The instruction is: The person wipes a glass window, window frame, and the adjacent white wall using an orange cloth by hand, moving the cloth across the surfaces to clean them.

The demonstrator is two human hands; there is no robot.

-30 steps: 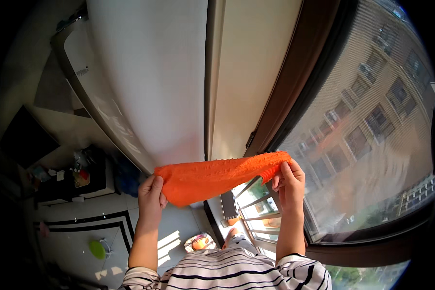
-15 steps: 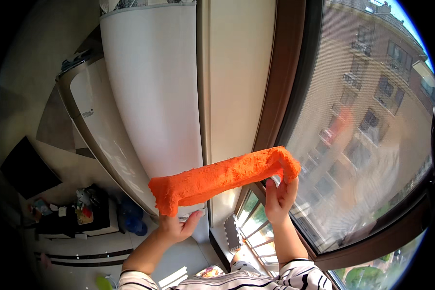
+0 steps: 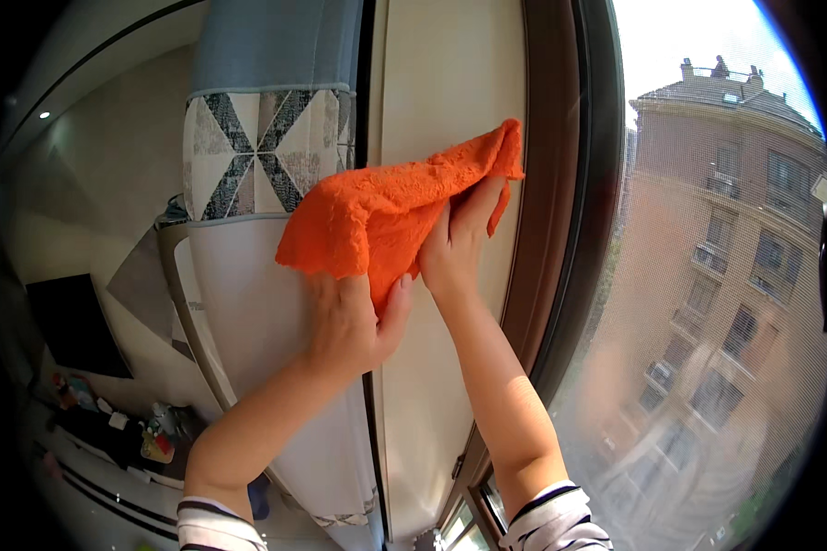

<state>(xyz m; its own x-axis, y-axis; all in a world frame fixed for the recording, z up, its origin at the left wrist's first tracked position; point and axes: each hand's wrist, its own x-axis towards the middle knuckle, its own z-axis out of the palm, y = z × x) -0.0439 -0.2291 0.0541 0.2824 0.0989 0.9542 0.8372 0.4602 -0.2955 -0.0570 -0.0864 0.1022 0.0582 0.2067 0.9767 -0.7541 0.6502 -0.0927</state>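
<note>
An orange cloth (image 3: 404, 197) with a fuzzy surface is held up between both my hands, in front of the cream wall strip (image 3: 432, 404) beside the window frame. My left hand (image 3: 354, 321) grips its lower left part, the fingertips hidden under the fabric and the thumb showing. With my right hand (image 3: 455, 243) I hold the right part, fingers reaching up beneath the cloth. A corner droops past the right fingers near the brown window frame (image 3: 549, 174). The cloth sags between the hands.
A curtain (image 3: 276, 55) with a patterned band hangs left of the wall strip. To the right is a large window (image 3: 708, 303) with a building outside. A dark screen (image 3: 78, 326) hangs on the far left wall, above a cluttered low cabinet (image 3: 147, 441).
Both hands have lifted the orange cloth higher and come closer together. The cloth, stretched out long before, now bunches and droops. The view has tilted upward.
</note>
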